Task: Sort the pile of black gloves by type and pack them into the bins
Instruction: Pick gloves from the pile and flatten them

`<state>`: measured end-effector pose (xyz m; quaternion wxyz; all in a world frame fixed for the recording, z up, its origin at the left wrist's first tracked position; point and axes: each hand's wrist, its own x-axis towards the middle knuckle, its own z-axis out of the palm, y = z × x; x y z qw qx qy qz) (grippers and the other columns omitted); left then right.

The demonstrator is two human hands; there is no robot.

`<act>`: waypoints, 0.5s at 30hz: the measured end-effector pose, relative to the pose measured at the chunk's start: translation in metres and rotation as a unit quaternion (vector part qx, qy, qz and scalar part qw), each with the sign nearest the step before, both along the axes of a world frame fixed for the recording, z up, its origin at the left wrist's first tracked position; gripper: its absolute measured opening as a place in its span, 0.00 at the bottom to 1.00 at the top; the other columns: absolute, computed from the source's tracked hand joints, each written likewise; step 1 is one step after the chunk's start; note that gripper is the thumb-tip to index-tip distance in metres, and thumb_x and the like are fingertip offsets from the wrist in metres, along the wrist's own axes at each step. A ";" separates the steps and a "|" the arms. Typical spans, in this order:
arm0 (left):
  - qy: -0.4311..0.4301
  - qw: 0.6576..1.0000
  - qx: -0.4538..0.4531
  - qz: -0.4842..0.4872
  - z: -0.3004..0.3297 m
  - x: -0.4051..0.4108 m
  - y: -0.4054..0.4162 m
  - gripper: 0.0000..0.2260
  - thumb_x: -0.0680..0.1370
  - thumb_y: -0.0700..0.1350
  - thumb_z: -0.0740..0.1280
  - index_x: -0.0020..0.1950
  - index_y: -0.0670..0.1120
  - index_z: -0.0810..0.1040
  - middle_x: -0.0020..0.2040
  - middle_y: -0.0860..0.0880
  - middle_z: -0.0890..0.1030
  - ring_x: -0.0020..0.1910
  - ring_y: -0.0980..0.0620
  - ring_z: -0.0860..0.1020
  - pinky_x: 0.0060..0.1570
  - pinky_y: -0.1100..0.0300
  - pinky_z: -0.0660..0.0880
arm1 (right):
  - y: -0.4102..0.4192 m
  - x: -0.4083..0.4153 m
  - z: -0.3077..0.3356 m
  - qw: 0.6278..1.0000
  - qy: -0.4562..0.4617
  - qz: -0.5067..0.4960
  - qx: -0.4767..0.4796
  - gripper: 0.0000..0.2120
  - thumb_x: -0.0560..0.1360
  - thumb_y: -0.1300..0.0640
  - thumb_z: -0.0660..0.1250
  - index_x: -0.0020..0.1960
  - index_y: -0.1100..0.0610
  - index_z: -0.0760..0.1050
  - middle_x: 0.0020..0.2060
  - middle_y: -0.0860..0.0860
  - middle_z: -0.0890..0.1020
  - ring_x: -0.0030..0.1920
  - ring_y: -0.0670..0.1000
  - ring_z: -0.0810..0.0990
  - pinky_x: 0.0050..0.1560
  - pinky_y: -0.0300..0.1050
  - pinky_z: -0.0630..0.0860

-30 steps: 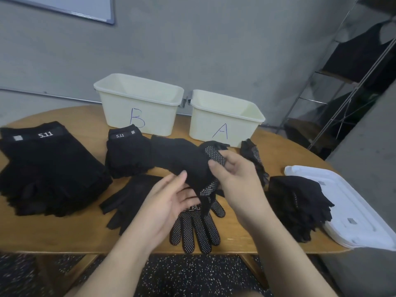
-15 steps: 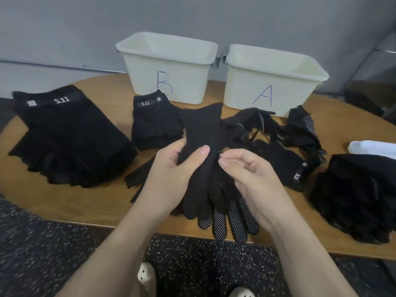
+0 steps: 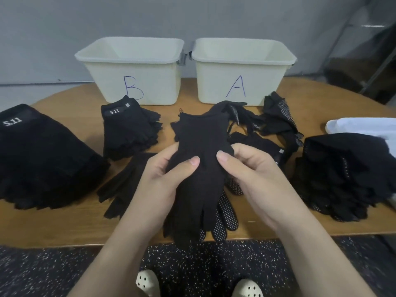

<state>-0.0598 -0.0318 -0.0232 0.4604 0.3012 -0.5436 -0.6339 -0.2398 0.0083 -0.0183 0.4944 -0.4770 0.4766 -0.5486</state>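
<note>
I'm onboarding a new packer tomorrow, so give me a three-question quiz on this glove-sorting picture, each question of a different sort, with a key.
1. True or false: both hands grip the same plain glove.
2. Which bin stands behind the small 5.11 stack? a) bin A b) bin B c) neither
3. Fill in: the gloves lying under the held one have white ____ on their fingers.

Key: 1 true: left hand and right hand both hold it. 2 b. 3 dots, as on the dotted glove.
</note>
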 end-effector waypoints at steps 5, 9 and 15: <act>-0.059 0.995 -0.042 0.064 0.004 -0.001 0.001 0.11 0.79 0.47 0.67 0.57 0.46 0.86 0.52 0.46 0.87 0.52 0.47 0.85 0.48 0.56 0.81 | 0.003 0.000 -0.002 0.994 0.093 -0.030 -0.046 0.04 0.79 0.58 0.72 0.49 0.58 0.84 0.45 0.56 0.87 0.50 0.65 0.83 0.58 0.63 0.80; -0.095 0.988 -0.061 0.105 0.003 0.002 -0.001 0.12 0.82 0.48 0.67 0.50 0.40 0.84 0.46 0.39 0.85 0.47 0.38 0.84 0.47 0.39 0.79 | 0.004 0.006 0.000 0.993 0.105 -0.010 -0.055 0.06 0.80 0.57 0.70 0.56 0.53 0.83 0.50 0.51 0.88 0.53 0.65 0.83 0.60 0.60 0.80; -0.139 0.971 -0.124 0.151 0.001 0.006 -0.004 0.17 0.83 0.50 0.65 0.45 0.36 0.77 0.40 0.34 0.79 0.42 0.30 0.77 0.42 0.32 0.76 | 0.005 0.013 0.004 0.988 0.137 -0.036 -0.067 0.10 0.81 0.58 0.68 0.41 0.54 0.81 0.30 0.48 0.84 0.32 0.45 0.82 0.38 0.36 0.76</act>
